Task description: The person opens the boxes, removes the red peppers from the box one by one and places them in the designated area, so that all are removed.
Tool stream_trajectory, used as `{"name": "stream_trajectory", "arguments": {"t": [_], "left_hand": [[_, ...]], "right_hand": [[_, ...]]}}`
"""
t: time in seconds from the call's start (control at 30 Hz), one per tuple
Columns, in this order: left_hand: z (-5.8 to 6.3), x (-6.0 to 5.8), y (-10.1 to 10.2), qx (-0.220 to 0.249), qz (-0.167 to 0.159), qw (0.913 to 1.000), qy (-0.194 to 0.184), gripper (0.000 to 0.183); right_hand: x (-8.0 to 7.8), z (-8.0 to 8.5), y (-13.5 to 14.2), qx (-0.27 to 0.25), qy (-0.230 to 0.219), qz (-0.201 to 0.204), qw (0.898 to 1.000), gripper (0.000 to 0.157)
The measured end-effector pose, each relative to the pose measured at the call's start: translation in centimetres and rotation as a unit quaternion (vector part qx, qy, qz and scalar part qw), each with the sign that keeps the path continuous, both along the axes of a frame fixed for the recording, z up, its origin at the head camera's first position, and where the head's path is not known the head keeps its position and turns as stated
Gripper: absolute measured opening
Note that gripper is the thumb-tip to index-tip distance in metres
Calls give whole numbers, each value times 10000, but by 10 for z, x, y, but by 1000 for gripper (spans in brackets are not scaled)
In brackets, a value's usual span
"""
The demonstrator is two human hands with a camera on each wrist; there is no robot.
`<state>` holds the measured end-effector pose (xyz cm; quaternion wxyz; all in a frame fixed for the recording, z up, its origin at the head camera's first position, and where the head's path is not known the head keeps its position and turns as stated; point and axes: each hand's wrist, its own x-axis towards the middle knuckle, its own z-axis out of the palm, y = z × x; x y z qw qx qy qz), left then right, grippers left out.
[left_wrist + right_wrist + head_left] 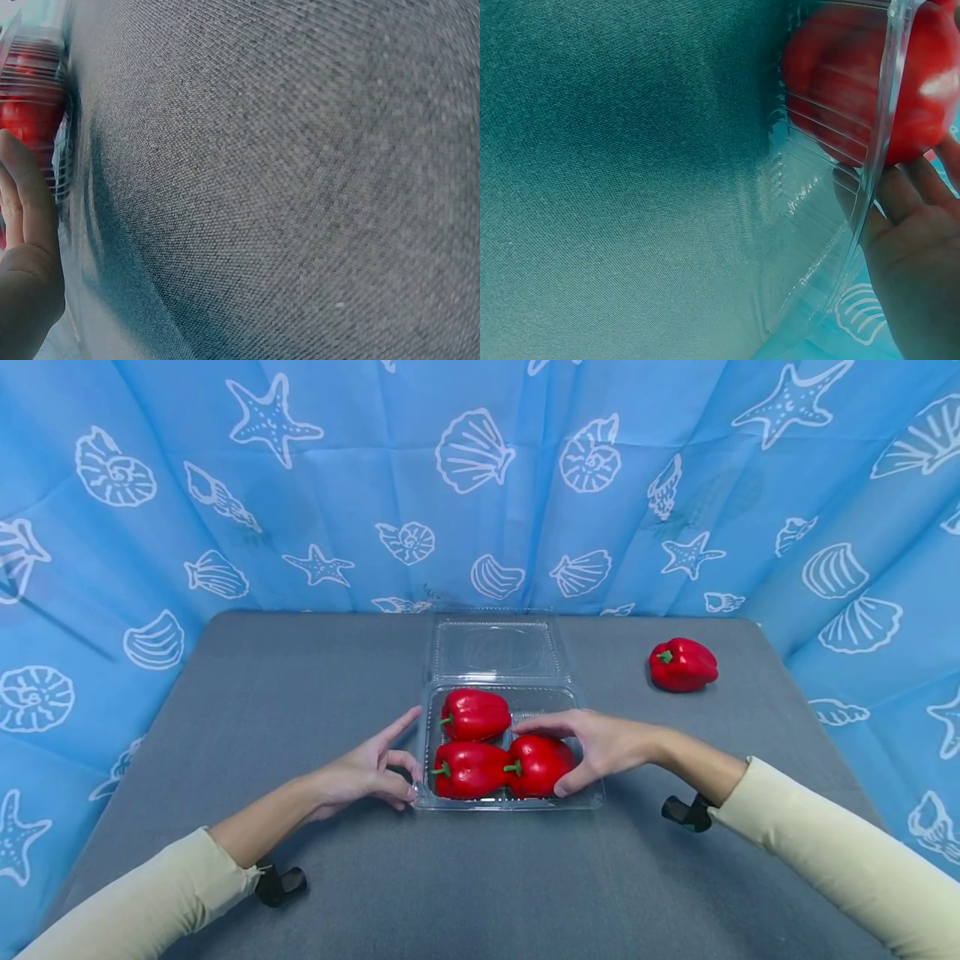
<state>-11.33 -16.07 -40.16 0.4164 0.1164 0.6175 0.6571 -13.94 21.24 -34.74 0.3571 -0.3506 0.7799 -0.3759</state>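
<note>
A clear plastic clamshell container [588, 795] stands with its lid [491, 647] folded back. Inside it, on the left, lie a back red bell pepper [477, 714] and a front red bell pepper [471, 770], both with green stems pointing left. My right hand [611, 743] grips a third red bell pepper [538, 766] in the front right of the container, thumb in front and fingers behind. In the right wrist view that pepper [840, 75] shows through the ribbed wall. My left hand [367, 778] is at the container's left side, index finger extended along it, fingertips at the rim.
Another red bell pepper [683, 665] lies on the grey table [337, 660] at the back right. A blue curtain [360, 460] with white shell and starfish prints hangs behind the table and along both sides. Black straps with mounts are at both wrists.
</note>
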Motion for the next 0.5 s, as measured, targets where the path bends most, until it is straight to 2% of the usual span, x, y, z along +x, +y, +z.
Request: {"name": "stream_trajectory", "arguments": {"t": [0.5], "left_hand": [[3, 0, 0, -15, -11, 10000, -48, 95]], "right_hand": [[-1, -2, 0, 122, 40, 12, 9999, 78]]}}
